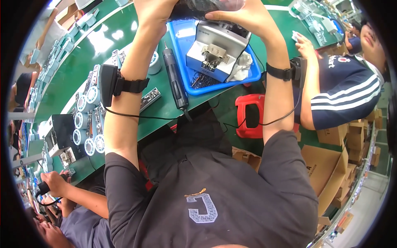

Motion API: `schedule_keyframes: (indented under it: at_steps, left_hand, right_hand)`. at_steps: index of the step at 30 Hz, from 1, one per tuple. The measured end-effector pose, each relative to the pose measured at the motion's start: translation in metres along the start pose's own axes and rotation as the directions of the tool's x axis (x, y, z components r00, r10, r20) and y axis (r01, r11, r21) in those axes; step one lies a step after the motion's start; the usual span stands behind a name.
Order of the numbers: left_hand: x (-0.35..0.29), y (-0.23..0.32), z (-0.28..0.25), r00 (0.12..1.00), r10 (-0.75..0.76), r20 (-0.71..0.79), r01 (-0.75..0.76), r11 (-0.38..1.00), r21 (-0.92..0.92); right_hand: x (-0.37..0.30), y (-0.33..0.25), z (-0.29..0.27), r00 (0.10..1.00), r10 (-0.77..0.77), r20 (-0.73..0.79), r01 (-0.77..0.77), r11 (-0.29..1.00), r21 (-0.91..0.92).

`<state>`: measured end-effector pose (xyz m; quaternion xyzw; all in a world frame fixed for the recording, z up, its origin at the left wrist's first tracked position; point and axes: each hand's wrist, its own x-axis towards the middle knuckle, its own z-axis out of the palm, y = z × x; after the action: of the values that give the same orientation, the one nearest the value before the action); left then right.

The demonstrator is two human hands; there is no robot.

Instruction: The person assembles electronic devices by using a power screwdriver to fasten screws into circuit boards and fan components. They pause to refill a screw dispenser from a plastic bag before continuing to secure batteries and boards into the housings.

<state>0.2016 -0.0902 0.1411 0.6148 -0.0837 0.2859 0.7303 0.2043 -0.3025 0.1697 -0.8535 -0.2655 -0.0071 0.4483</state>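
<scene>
At the top edge of the head view, both my hands are raised around a plastic bag with dark contents, partly cut off by the frame. My right hand is closed on its right side, with the thumb along the lower edge. On the other side, my left hand grips the bag, though its fingertips are out of sight. Right below the bag stands a silver and blue screw feeder in a blue tray. Loose dark screws lie in the tray, beside crumpled white plastic.
A black electric screwdriver lies left of the tray, near a metal strip part. Round white-blue housings crowd the green table's left. Co-workers sit on both sides. A red stool and cardboard boxes are at right.
</scene>
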Motion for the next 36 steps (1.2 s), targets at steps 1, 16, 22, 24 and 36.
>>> schedule_keyframes:
  at_steps: [1, 16, 22, 24, 36]
  left_hand:
    - [0.001, -0.004, -0.001, 1.0, 0.01, -0.001, -0.01, 1.0, -0.014]
    - [-0.002, 0.0, 0.004, 0.986, -0.136, -0.096, 0.135, 0.991, -0.02]
    - [0.003, -0.003, 0.002, 0.995, -0.095, -0.039, 0.095, 0.995, -0.006]
    - [0.002, 0.0, 0.002, 0.993, -0.112, -0.042, 0.112, 0.994, 0.007]
    - [0.011, -0.023, -0.013, 0.999, -0.042, 0.022, 0.043, 0.998, -0.043]
  right_hand:
    - [0.001, 0.002, 0.0, 1.0, -0.01, 0.009, 0.011, 1.0, -0.015]
    - [0.004, 0.01, -0.009, 0.999, -0.051, 0.011, 0.05, 0.998, 0.027]
    - [0.011, 0.038, -0.004, 0.991, -0.124, -0.058, 0.121, 0.991, -0.051]
    - [0.01, 0.033, -0.005, 0.995, -0.099, -0.024, 0.098, 0.994, -0.058]
    - [0.006, 0.04, -0.005, 0.993, -0.121, 0.017, 0.12, 0.992, 0.027]
